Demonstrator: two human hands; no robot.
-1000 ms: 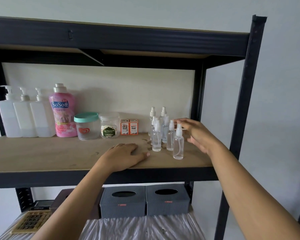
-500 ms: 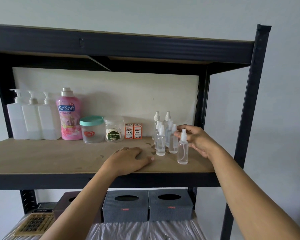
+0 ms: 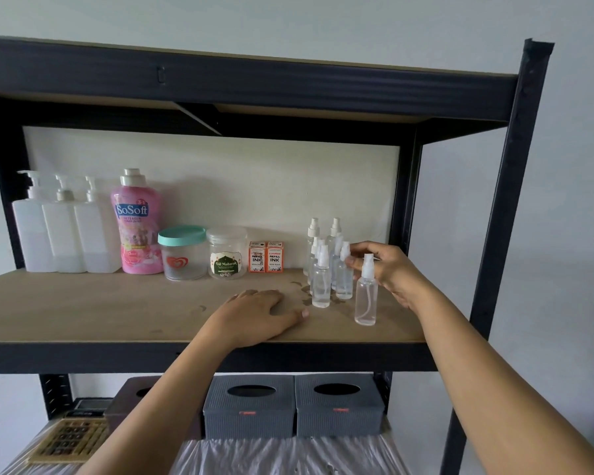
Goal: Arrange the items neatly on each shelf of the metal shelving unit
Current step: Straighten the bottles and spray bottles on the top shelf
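Left hand (image 3: 254, 315) flat, fingers released, bracing on the shelf (image 3: 117, 313) front edge — right hand (image 3: 388, 270), fingers loose, holding nothing, hovers behind the stray spray bottle (image 3: 366, 296) near the shelf's front-right corner, likely to regroup it.

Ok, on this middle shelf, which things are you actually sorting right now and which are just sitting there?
In hand:
- front spray bottle, right hand reaching at it
- spray bottle cluster
- left hand, flat on shelf

Just sitting:
- pump bottles
- pink bottle
- two jars
- ink boxes
- tissue boxes below
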